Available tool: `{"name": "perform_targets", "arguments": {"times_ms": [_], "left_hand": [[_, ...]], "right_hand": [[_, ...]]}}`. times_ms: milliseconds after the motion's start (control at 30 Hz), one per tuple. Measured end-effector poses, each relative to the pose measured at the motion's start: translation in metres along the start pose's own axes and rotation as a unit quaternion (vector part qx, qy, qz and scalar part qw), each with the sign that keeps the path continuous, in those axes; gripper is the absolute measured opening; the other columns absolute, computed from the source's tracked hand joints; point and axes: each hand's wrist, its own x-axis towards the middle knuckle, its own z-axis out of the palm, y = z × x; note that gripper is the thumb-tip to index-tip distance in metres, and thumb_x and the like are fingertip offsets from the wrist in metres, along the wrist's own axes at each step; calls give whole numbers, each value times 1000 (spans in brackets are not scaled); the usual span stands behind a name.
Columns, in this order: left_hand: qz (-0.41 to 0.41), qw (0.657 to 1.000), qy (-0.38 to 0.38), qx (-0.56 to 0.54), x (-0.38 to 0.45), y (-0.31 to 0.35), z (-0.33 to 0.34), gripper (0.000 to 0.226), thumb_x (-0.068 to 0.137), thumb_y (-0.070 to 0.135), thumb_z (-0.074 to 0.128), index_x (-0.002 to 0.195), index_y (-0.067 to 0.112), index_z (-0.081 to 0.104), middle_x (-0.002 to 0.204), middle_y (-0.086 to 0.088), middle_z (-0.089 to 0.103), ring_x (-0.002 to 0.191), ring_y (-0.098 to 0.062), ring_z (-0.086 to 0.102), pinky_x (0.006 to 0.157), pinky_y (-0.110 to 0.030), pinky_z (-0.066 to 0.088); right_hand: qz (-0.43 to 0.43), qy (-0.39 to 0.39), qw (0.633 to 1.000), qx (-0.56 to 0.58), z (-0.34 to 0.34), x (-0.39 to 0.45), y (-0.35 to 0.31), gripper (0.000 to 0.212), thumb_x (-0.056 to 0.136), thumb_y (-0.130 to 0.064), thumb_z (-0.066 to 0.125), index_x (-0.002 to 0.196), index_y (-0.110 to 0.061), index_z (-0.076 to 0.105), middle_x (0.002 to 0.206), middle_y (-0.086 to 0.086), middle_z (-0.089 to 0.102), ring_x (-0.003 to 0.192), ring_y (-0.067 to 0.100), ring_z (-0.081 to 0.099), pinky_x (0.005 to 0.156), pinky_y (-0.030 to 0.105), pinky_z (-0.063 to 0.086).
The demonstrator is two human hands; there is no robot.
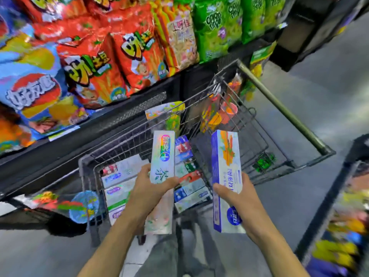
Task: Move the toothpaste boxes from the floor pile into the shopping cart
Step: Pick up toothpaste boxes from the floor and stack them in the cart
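Two boxes are up over the cart (247,124): my left hand (147,188) grips the silver box (162,156), my right hand (237,198) the blue box (226,162); more lie inside.

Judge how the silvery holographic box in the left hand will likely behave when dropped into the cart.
The silvery box looks like stiff carton, so it probably keeps its shape. The left hand holds it by thumb and fingers alone, suggesting lightness. Long and flat-sided, it should lie flat on the boxes in the cart, not roll.
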Motion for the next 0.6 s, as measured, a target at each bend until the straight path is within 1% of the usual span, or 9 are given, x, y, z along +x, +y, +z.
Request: {"name": "perform_targets", "arguments": {"times_ms": [100,200,267,300,367,400,467,533,600], "left_hand": [[7,999,-22,35,53,-8,4,62,65,47,89,115,31,55,101,9,74,84,-9,72,70,-31,55],[34,993,-22,106,108,-24,9,42,76,44,84,106,37,55,98,18,70,83,-2,68,69,-29,52],[54,985,-33,158,150,-43,13,31,77,43,82,97,37,59,91,15,69,79,-1,66,63,-24,50],[56,981,-40,184,169,-53,17,31,76,50,80,94,36,60,88,11,68,78,-6,66,61,-25,49],[66,966,-60,242,201,-75,22,40,70,67,72,89,34,59,83,2,64,79,-21,63,61,-32,46],[73,959,-68,265,215,-83,25,43,66,70,67,88,34,58,82,2,62,80,-24,59,61,-32,41],[75,950,-84,291,234,-96,32,48,62,72,58,94,36,59,85,9,61,84,-17,57,65,-30,38],[72,944,-108,302,250,-108,39,62,61,73,55,110,36,59,101,13,66,94,-12,61,78,-31,47],[80,933,-126,327,267,-126,47,80,63,75,56,129,31,55,123,6,66,111,-16,62,94,-37,50]], "right_hand": [[21,1,999,-31,11,48,3,67,63,-33,83,122,-22,54,111,-8,74,100,13,71,82,27,54],[31,23,998,-56,20,91,12,62,61,-30,84,115,-21,54,101,-12,74,89,4,71,71,17,52],[42,30,997,-61,23,120,21,61,62,-24,88,113,-22,54,99,-11,74,84,2,70,67,14,51],[50,33,996,-63,24,135,26,61,65,-18,91,114,-22,54,99,-9,74,83,2,70,65,14,51],[62,43,995,-61,24,160,37,54,74,-6,86,115,-20,54,102,-5,73,81,3,70,64,13,51],[68,50,995,-59,24,172,43,51,76,-3,82,116,-18,54,103,-3,74,83,4,71,64,13,51],[76,64,994,-51,24,190,56,50,77,-2,82,117,-18,55,104,-5,75,87,6,72,66,13,51],[83,84,992,-38,26,204,68,52,75,-3,84,117,-19,57,102,-9,76,87,7,72,66,14,52],[91,95,991,-25,27,216,83,53,72,-7,85,117,-19,59,101,-10,76,87,8,72,67,17,54]]}}
